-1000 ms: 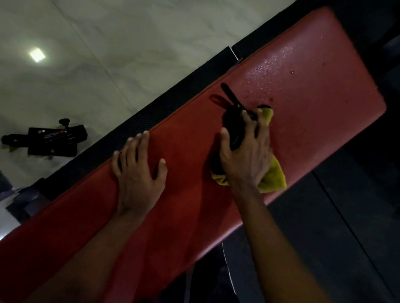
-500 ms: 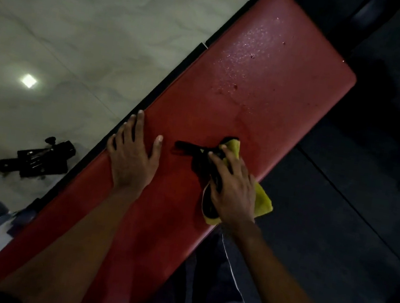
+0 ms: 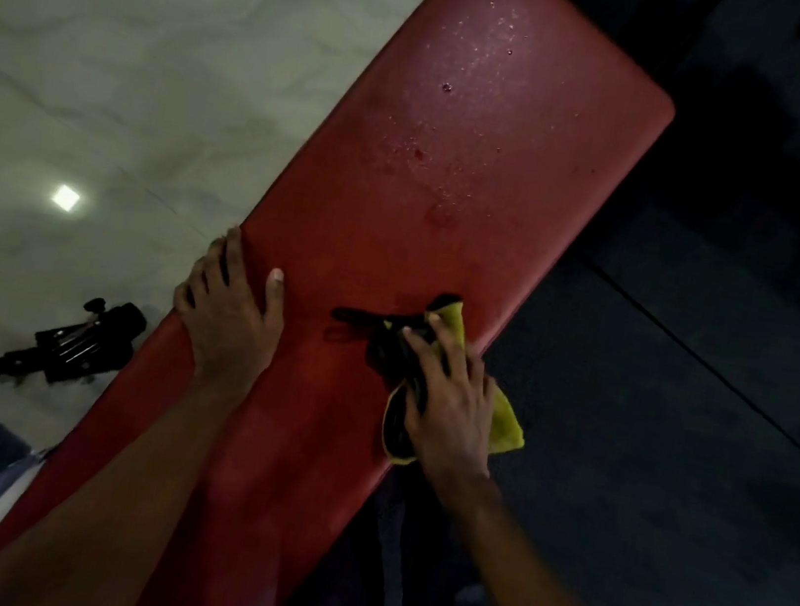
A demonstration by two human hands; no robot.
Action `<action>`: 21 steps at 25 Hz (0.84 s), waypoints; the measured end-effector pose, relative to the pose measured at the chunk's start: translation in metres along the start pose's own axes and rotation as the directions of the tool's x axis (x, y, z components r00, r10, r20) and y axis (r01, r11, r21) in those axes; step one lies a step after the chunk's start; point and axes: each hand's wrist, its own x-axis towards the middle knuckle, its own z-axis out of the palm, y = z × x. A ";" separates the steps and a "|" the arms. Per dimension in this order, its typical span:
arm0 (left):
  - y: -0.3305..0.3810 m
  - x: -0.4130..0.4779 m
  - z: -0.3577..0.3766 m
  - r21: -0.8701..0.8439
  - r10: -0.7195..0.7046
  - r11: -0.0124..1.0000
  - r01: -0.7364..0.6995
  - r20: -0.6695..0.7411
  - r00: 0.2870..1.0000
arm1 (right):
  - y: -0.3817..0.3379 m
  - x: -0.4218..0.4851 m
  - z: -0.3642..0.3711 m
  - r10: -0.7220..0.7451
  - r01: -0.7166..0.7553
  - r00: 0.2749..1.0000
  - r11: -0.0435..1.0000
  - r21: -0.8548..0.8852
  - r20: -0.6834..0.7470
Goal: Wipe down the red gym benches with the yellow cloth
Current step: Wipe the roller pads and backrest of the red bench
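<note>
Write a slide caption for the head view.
Right hand presses the yellow cloth on the red bench while the left hand grips its edge; droplets dot its far end.

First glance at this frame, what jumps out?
The red bench runs diagonally across the view, its far end speckled with droplets. Near its right edge the right hand presses a yellow cloth and something black onto the pad, while the left hand holds the left edge. A black object lies on the pale floor to the left.
</note>
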 end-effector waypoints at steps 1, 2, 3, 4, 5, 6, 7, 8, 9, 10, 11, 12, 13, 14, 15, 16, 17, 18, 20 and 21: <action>0.002 0.000 -0.001 0.004 -0.002 1.000 0.002 0.010 1.000 | 0.009 -0.001 0.000 0.021 -0.021 1.000 0.999 0.028 -0.017; 0.003 0.000 -0.001 0.011 -0.001 1.000 0.001 0.015 1.000 | 0.016 0.004 -0.002 0.056 -0.053 0.997 0.997 0.065 -0.046; 0.004 0.001 -0.001 0.015 -0.003 1.000 0.003 0.015 1.000 | 0.023 0.014 -0.004 0.098 -0.089 0.992 0.991 0.102 -0.083; 0.004 0.001 -0.001 0.015 -0.006 1.000 0.006 0.015 1.000 | 0.027 0.025 -0.008 0.146 -0.130 0.982 0.982 0.134 -0.117; 0.005 0.001 -0.001 0.014 -0.008 1.000 0.008 0.023 1.000 | 0.031 0.037 -0.010 0.198 -0.173 0.969 0.971 0.164 -0.146; 0.006 0.002 -0.001 0.017 -0.017 1.000 0.016 0.037 0.999 | 0.033 0.048 -0.012 0.247 -0.213 0.953 0.958 0.192 -0.176; 0.008 0.003 -0.001 0.018 -0.036 0.999 0.035 0.052 0.998 | 0.034 0.056 -0.013 0.295 -0.250 0.934 0.943 0.221 -0.203; 0.010 0.004 -0.001 0.014 -0.065 0.998 0.064 0.066 0.996 | 0.031 0.059 -0.012 0.342 -0.285 0.914 0.925 0.251 -0.220; 0.013 0.005 -0.002 0.002 -0.095 0.995 0.095 0.081 0.992 | 0.026 0.056 -0.010 0.376 -0.311 0.898 0.910 0.272 -0.229; 0.017 0.006 -0.004 -0.018 -0.103 0.994 0.105 0.098 0.990 | 0.021 0.048 -0.006 0.390 -0.324 0.892 0.905 0.277 -0.230; 0.022 0.008 -0.005 -0.041 -0.076 0.996 0.081 0.112 0.991 | 0.016 0.036 -0.001 0.388 -0.325 0.894 0.906 0.272 -0.223; 0.029 0.009 -0.006 -0.062 -0.030 0.997 0.037 0.118 0.993 | 0.011 0.022 0.004 0.383 -0.322 0.900 0.905 0.278 -0.206; 0.038 0.011 -0.006 -0.077 0.014 0.997 -0.005 0.122 0.992 | 0.010 0.009 0.008 0.383 -0.315 0.904 0.897 0.309 -0.189; 0.046 0.014 -0.004 -0.080 0.029 0.997 -0.019 0.128 0.991 | 0.011 -0.001 0.012 0.386 -0.308 0.906 0.882 0.356 -0.173; 0.054 0.017 -0.003 -0.070 0.014 0.998 -0.004 0.136 0.991 | 0.014 -0.007 0.015 0.395 -0.303 0.904 0.863 0.404 -0.166; 0.061 0.018 -0.001 -0.052 -0.015 0.998 0.022 0.142 0.990 | 0.018 -0.007 0.016 0.419 -0.305 0.892 0.834 0.460 -0.167; 0.065 0.019 0.000 -0.037 -0.040 0.998 0.046 0.146 0.989 | 0.023 -0.001 0.015 0.460 -0.314 0.870 0.792 0.524 -0.175; 0.067 0.019 0.002 -0.028 -0.054 0.998 0.059 0.150 0.987 | 0.027 0.010 0.012 0.517 -0.325 0.836 0.738 0.591 -0.187; 0.066 0.017 0.003 -0.017 -0.057 0.998 0.060 0.156 0.986 | 0.041 0.047 0.001 0.637 -0.347 0.743 0.628 0.696 -0.204; 0.065 0.017 0.005 0.000 -0.054 0.999 0.055 0.154 0.987 | 0.052 0.068 -0.005 0.683 -0.362 0.703 0.582 0.728 -0.197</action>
